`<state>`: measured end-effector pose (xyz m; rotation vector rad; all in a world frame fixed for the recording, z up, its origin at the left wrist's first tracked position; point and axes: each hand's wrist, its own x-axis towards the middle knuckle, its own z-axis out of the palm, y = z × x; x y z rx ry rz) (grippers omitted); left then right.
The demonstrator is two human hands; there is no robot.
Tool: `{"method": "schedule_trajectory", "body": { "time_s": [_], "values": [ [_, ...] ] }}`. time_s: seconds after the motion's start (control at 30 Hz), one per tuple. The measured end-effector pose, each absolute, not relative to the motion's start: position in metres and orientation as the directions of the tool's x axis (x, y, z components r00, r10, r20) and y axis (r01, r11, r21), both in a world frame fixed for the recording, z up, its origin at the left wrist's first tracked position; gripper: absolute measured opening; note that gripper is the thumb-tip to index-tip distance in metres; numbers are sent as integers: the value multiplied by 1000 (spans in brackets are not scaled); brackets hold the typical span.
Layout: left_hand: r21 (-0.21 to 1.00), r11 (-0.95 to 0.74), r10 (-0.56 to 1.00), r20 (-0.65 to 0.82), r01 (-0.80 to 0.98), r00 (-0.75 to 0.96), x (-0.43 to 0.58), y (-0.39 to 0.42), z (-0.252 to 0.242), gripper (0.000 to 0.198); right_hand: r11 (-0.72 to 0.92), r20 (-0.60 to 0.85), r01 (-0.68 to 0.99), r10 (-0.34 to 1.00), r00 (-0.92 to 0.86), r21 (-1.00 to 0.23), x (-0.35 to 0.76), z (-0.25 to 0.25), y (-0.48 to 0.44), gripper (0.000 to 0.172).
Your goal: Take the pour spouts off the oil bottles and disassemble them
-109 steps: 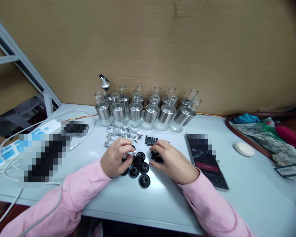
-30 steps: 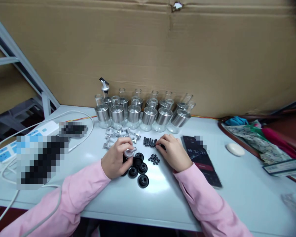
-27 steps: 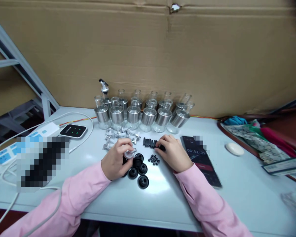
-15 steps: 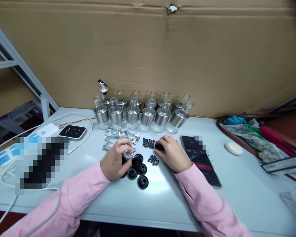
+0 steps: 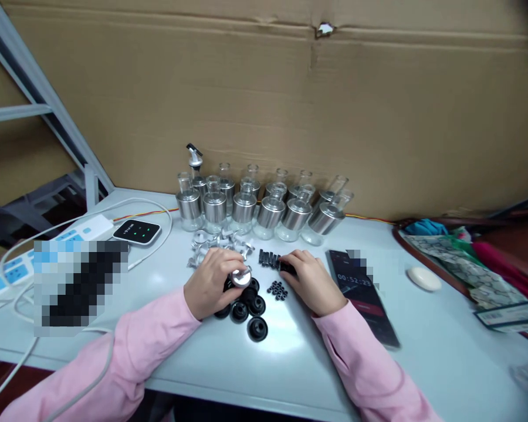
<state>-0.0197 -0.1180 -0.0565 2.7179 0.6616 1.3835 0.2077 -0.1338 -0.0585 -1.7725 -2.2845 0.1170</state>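
My left hand (image 5: 211,281) is closed around a silver pourer spout (image 5: 241,277), its round base turned toward me, above a pile of black rubber stoppers (image 5: 257,306). My right hand (image 5: 312,280) lies at the right end of a row of small black flip caps (image 5: 269,258), thumb and fingers pinched about a black piece (image 5: 287,268) that they partly hide. Close by that thumb sits a cluster of tiny black rings (image 5: 277,291). More silver spouts (image 5: 222,241) are heaped behind my left hand.
Two rows of glass bottles with metal sleeves (image 5: 244,206) stand along the cardboard wall. One back-left bottle carries a fitted pourer (image 5: 195,157). A phone with a timer (image 5: 363,299) lies right of my hand, a white oval object (image 5: 424,279) beyond. Cables and a power strip (image 5: 88,231) occupy the left.
The held silver spout has tilted so more of its round base shows. My right hand stays at the black caps. The whole view has shifted slightly.
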Motion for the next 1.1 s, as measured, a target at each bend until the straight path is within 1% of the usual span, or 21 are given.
{"method": "schedule_trajectory", "body": {
  "time_s": [0.07,0.17,0.3,0.4,0.47,0.53,0.6,0.63,0.7,0.77,0.83,0.9,0.97,1.1],
  "values": [
    [202,-911,374,773,361,513,-20,-118,-57,27,262,140,934,962,-234,-243,207,-58,-133,20],
    [215,-923,361,773,320,521,-20,-118,-59,30,263,124,926,964,-237,-270,206,-57,-133,20],
    [233,-918,383,725,320,573,-20,-120,-59,29,255,113,921,966,-232,-296,205,-55,-134,20],
    [300,-910,412,721,286,557,-19,-121,-59,29,283,177,896,956,-234,-343,202,-50,-137,17],
    [360,-906,423,744,223,518,-18,-121,-61,32,353,249,820,932,-264,-451,197,-44,-141,15],
    [398,-902,427,759,169,491,-17,-120,-63,32,423,286,669,906,-311,-612,189,-38,-146,15],
    [411,-901,424,763,138,488,-16,-120,-65,29,433,266,499,889,-372,-751,179,-33,-152,14],
    [412,-902,419,765,128,488,-16,-120,-66,27,422,245,437,881,-406,-794,174,-32,-154,13],
    [398,-910,401,777,115,486,-16,-120,-66,21,378,205,380,883,-422,-844,166,-32,-157,12],
    [363,-922,380,775,136,506,-16,-121,-64,16,319,167,359,904,-394,-877,161,-34,-159,12],
    [313,-928,373,742,203,557,-16,-123,-61,20,285,155,333,917,-366,-899,159,-35,-159,13],
    [273,-920,392,689,282,610,-16,-124,-57,29,289,172,321,922,-346,-902,158,-35,-160,12],
    [245,-908,413,655,339,632,-16,-125,-54,35,306,199,344,929,-313,-888,160,-34,-161,10],
    [156,-905,398,644,397,653,-17,-125,-52,33,340,250,400,933,-261,-851,162,-33,-163,7]
  ]
}}
